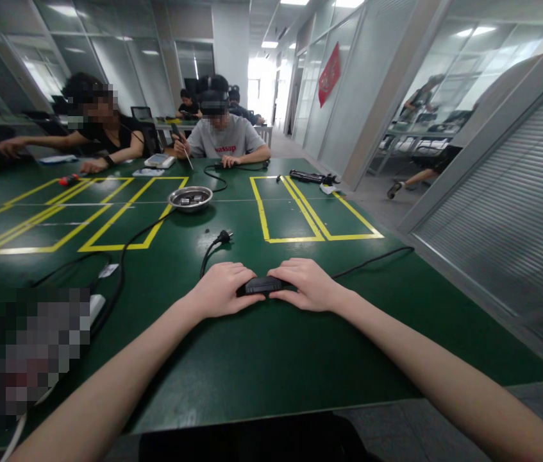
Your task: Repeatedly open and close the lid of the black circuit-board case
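Observation:
Between my two hands lies a black power adapter (262, 286), low over the green table (271, 359). My left hand (223, 289) grips its left end, thumb along the near side and fingers on the far side. At the right end, my right hand (307, 284) pinches it the same way. One cable (372, 261) runs off to the right from behind my right hand. A black power plug (224, 237) on a short bent lead rests just beyond my left hand. Whether that lead joins the adapter is hidden by the hand.
A metal bowl (190, 198) with small metal parts stands farther back. Yellow tape (293, 239) marks rectangles on the table. A black tool-like object (312, 177) lies at the far right. Cables and a blurred-out object (31, 353) are at left. Two people sit across the table.

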Action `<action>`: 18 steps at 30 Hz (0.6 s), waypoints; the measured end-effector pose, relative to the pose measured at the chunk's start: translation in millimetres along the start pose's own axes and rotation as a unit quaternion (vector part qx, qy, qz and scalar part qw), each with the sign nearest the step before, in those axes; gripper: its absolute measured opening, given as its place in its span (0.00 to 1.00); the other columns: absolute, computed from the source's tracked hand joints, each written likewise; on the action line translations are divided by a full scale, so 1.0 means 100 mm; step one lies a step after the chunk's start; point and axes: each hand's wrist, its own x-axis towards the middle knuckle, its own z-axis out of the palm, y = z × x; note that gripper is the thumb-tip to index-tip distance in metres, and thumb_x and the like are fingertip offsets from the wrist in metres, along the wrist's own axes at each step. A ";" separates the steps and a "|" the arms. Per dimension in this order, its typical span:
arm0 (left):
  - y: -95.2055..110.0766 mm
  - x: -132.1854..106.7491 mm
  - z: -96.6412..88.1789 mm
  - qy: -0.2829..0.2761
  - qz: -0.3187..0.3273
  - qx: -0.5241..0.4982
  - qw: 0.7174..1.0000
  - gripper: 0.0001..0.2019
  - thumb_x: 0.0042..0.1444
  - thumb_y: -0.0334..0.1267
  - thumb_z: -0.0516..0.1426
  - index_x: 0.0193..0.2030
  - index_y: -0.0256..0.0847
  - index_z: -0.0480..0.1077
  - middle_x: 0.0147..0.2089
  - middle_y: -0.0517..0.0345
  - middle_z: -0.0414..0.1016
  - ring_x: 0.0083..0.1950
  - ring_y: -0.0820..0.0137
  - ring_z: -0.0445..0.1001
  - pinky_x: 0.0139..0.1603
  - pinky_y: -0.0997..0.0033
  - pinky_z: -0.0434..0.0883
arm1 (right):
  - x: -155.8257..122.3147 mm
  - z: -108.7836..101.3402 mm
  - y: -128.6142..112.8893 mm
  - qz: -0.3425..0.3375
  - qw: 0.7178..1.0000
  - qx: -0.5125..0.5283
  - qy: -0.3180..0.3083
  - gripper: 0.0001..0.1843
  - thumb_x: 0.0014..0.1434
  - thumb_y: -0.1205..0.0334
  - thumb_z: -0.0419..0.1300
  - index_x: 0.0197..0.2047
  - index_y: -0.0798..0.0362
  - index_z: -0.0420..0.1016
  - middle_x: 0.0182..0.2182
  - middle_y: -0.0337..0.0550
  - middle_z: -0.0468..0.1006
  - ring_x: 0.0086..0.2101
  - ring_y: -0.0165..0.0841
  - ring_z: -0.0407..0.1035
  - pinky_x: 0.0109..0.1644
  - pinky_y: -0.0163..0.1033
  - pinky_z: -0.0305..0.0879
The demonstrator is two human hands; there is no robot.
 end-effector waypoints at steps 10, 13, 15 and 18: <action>0.00 -0.01 0.00 -0.011 0.003 -0.022 1.000 0.15 0.67 0.50 0.57 0.44 0.40 0.76 0.39 0.51 0.81 0.40 0.63 0.78 0.41 0.67 0.70 | 0.00 0.03 0.00 0.017 1.000 0.017 0.005 0.13 0.67 0.55 0.62 0.49 0.53 0.79 0.35 0.47 0.83 0.35 0.38 0.77 0.41 0.40 0.67; -0.02 -0.01 -0.01 -0.006 -0.008 -0.017 1.000 0.15 0.65 0.50 0.60 0.46 0.40 0.77 0.39 0.52 0.82 0.39 0.63 0.78 0.40 0.68 0.69 | 0.00 0.02 -0.01 0.017 1.000 0.009 0.020 0.12 0.66 0.55 0.63 0.49 0.53 0.79 0.33 0.46 0.82 0.33 0.37 0.76 0.40 0.41 0.67; -0.03 -0.01 -0.01 -0.006 -0.014 -0.011 1.000 0.14 0.65 0.50 0.59 0.44 0.40 0.77 0.38 0.53 0.82 0.39 0.63 0.78 0.40 0.68 0.69 | 0.01 0.02 -0.01 0.016 0.999 0.015 0.028 0.12 0.66 0.56 0.63 0.47 0.54 0.79 0.33 0.46 0.82 0.33 0.38 0.76 0.40 0.41 0.67; -0.03 -0.01 0.00 -0.008 -0.010 -0.007 1.000 0.14 0.67 0.49 0.57 0.44 0.40 0.78 0.37 0.52 0.81 0.38 0.63 0.78 0.40 0.68 0.69 | 0.03 0.01 -0.02 0.003 0.999 0.032 0.032 0.12 0.65 0.57 0.64 0.48 0.54 0.79 0.37 0.47 0.84 0.37 0.39 0.78 0.42 0.41 0.68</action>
